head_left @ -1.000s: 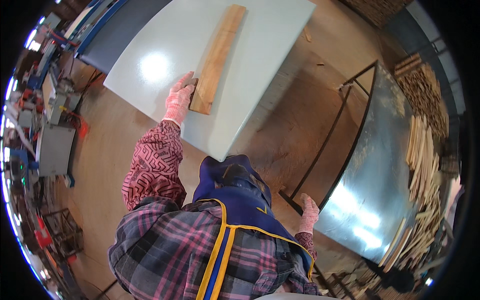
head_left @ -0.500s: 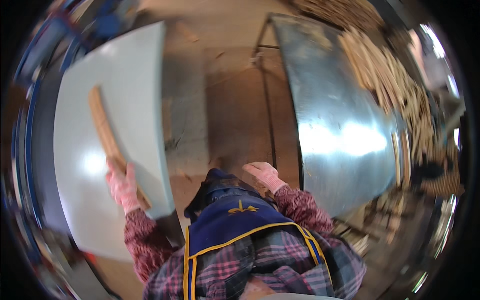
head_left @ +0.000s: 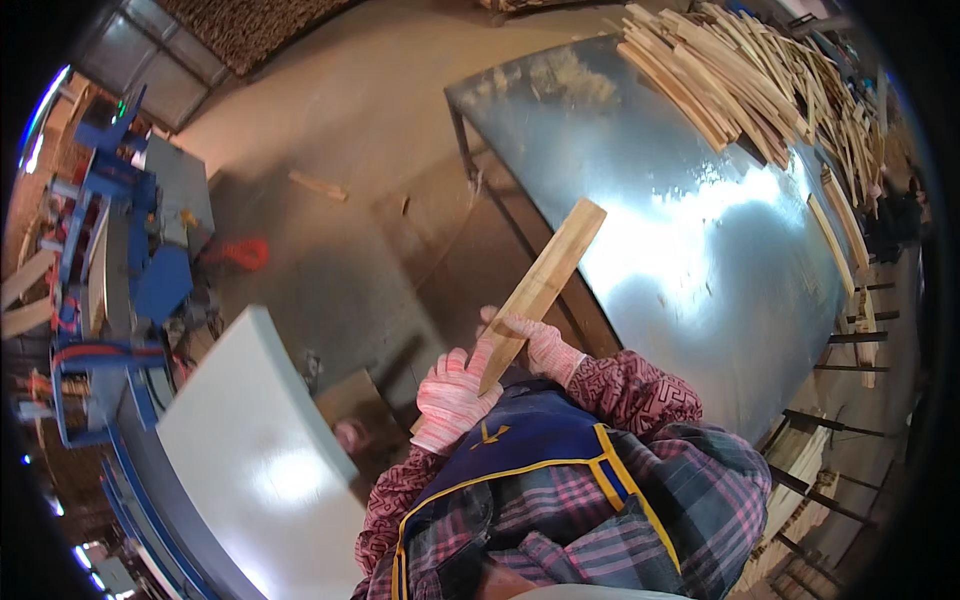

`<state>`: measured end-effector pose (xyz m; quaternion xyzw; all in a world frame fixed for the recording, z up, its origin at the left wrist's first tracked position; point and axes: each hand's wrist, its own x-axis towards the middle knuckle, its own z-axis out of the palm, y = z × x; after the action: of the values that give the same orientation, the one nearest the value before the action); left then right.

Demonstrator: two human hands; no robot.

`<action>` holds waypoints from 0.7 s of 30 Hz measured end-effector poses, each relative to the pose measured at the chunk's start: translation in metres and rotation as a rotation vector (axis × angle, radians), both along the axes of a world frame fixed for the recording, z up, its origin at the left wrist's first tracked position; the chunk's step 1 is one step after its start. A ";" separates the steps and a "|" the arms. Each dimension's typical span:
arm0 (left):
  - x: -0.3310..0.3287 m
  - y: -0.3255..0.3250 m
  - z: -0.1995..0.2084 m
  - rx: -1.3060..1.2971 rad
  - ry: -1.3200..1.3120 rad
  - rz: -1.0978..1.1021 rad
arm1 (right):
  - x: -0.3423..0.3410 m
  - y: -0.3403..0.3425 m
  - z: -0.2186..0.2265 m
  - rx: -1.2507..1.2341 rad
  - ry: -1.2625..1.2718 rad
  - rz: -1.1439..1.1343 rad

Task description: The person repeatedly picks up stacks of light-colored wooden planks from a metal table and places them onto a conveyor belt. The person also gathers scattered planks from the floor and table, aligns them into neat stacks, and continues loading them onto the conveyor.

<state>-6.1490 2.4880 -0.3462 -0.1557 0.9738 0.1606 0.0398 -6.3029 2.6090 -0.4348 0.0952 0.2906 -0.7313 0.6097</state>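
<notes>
A flat wooden strip [head_left: 550, 265] slants in front of my apron, its far end pointing up and to the right toward the metal table. My left hand [head_left: 455, 397], in a pink-and-white knit glove, is closed at the strip's near end, which is partly hidden there. Farther along it, my gloved right hand [head_left: 545, 345] grips the strip from the right side, with fingertips showing at its left edge. The strip is held in the air, over the gap between the two tables.
The shiny metal table [head_left: 660, 340] stands at my right, with a heap of wooden strips [head_left: 720, 80] at its far end. A white table [head_left: 255, 430] is at my left. Blue machinery [head_left: 130, 200] stands beyond it. One wood scrap [head_left: 318, 186] lies on the floor.
The wooden strip has left the white table and is now raised before me. My right hand, empty before, has joined my left on it. My view has swung to the right.
</notes>
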 end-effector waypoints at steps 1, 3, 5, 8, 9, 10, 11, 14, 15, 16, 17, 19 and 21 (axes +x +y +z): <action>-0.031 -0.018 -0.005 0.049 -0.022 0.012 | -0.030 -0.014 -0.017 0.050 0.093 -0.009; -0.080 -0.053 -0.014 0.138 -0.089 0.024 | -0.073 -0.040 -0.057 0.150 0.256 -0.045; -0.115 -0.097 -0.008 0.122 0.025 -0.008 | -0.121 -0.070 -0.051 0.193 0.121 -0.121; -0.171 -0.168 -0.001 0.086 0.062 0.034 | -0.203 -0.105 -0.016 0.387 -0.060 -0.239; -0.199 -0.196 0.006 0.029 0.067 0.058 | -0.229 -0.118 -0.038 0.438 0.350 -0.290; -0.213 -0.225 0.003 0.039 0.019 0.068 | -0.241 -0.125 -0.092 0.510 0.751 -0.333; -0.227 -0.249 -0.007 0.050 -0.027 0.097 | -0.260 -0.135 -0.132 0.530 0.910 -0.400; -0.267 -0.328 -0.024 0.088 -0.214 0.010 | -0.313 -0.165 -0.192 0.620 0.990 -0.562; -0.286 -0.359 -0.024 0.079 -0.299 -0.025 | -0.331 -0.182 -0.190 0.646 0.853 -0.616; -0.299 -0.385 -0.033 0.100 -0.345 -0.078 | -0.341 -0.195 -0.190 0.679 0.682 -0.673; -0.307 -0.406 -0.045 0.105 -0.384 -0.131 | -0.357 -0.207 -0.164 0.668 0.438 -0.739; -0.344 -0.463 -0.057 0.102 -0.453 -0.235 | -0.376 -0.228 -0.139 0.693 0.016 -0.959; -0.390 -0.527 -0.052 -0.009 -0.509 -0.308 | -0.388 -0.269 -0.146 0.643 0.059 -1.119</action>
<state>-6.5391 1.9605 -0.3984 -0.0417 0.9454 0.1043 0.3059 -6.6913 2.3400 -0.5803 0.3900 0.4185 -0.8173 0.0691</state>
